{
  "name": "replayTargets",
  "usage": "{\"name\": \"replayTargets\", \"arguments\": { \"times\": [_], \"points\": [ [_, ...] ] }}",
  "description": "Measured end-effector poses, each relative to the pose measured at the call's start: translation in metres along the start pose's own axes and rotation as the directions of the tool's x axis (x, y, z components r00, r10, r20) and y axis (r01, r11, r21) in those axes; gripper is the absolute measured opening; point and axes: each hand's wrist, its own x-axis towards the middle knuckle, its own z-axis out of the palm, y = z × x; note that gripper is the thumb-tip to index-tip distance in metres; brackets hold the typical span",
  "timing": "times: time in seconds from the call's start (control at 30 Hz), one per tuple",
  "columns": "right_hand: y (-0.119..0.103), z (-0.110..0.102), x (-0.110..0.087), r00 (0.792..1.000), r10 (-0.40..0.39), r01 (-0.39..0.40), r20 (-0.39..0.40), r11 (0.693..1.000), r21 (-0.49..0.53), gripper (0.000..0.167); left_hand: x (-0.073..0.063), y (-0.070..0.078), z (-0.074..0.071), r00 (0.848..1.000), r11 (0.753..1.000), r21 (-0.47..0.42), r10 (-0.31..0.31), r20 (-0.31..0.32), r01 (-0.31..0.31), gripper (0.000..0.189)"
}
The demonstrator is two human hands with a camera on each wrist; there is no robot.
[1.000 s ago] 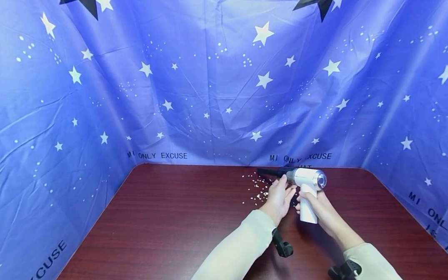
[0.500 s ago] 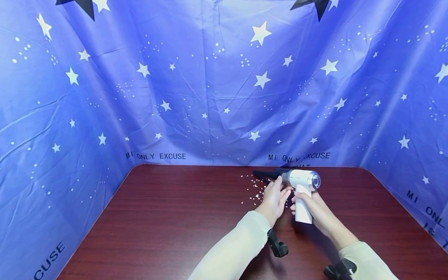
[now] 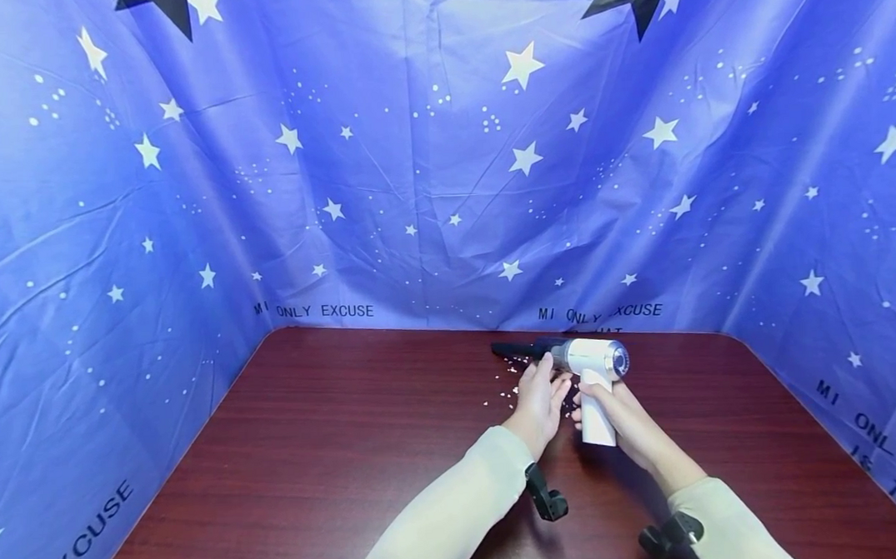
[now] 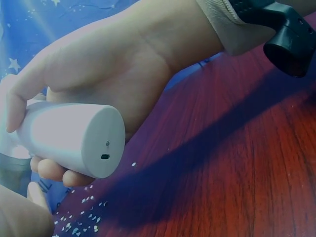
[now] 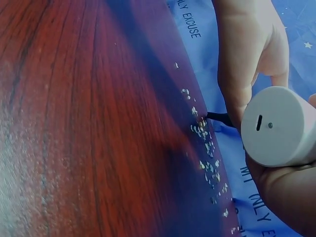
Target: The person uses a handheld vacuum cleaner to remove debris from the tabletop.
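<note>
A white handheld vacuum (image 3: 592, 355) with a clear section and a long black nozzle (image 3: 514, 349) points left above the far part of the table. My right hand (image 3: 632, 419) grips its handle; the handle's round end (image 5: 271, 126) faces the right wrist camera. Under the clear section is my left hand (image 3: 532, 401), thumb against its near side and fingers extended beneath, partly hidden in the wrist views. Small white bits (image 5: 200, 129) lie scattered below the nozzle, some hidden by it and by my left hand in the head view.
The dark red wooden table (image 3: 335, 443) has rounded far corners. A blue star-printed cloth (image 3: 414, 189) hangs around its back and sides. Black devices (image 3: 546, 494) are strapped to both wrists.
Both hands and the vacuum have moved left across the table together. The nozzle tip now lies farther left over the bits, and fewer bits show beside it.
</note>
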Motion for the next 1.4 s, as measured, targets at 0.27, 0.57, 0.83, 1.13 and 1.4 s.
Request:
{"name": "replayTargets", "arguments": {
  "times": [0.27, 0.57, 0.83, 1.13, 1.4],
  "points": [
    [-0.007, -0.011, -0.005, 0.998, -0.051, 0.051, -0.024, 0.999, -0.004, 0.021, 0.001, -0.001, 0.015, 0.999, 1.000, 0.013, -0.028, 0.043, 0.027, 0.056],
    [-0.012, -0.022, -0.011, 0.994, -0.088, 0.086, -0.069, 0.996, -0.037, 0.023, 0.002, -0.005, 0.031, 0.995, 0.996, 0.050, -0.073, 0.074, 0.070, 0.049],
    [-0.011, -0.026, -0.018, 0.992, -0.085, 0.077, -0.089, 0.993, -0.091, 0.028, 0.002, -0.014, 0.031, 0.989, 0.991, 0.046, -0.126, 0.077, 0.123, 0.051],
    [-0.006, -0.035, -0.022, 0.991, -0.102, 0.093, -0.083, 0.990, -0.102, 0.019, -0.001, -0.022, 0.030, 0.986, 0.989, 0.068, -0.139, 0.089, 0.134, 0.048],
    [-0.008, -0.040, -0.025, 0.995, -0.070, 0.062, -0.068, 0.991, -0.117, 0.012, -0.006, -0.024, 0.025, 0.989, 0.994, 0.044, -0.108, 0.097, 0.104, 0.040]
  ]
}}
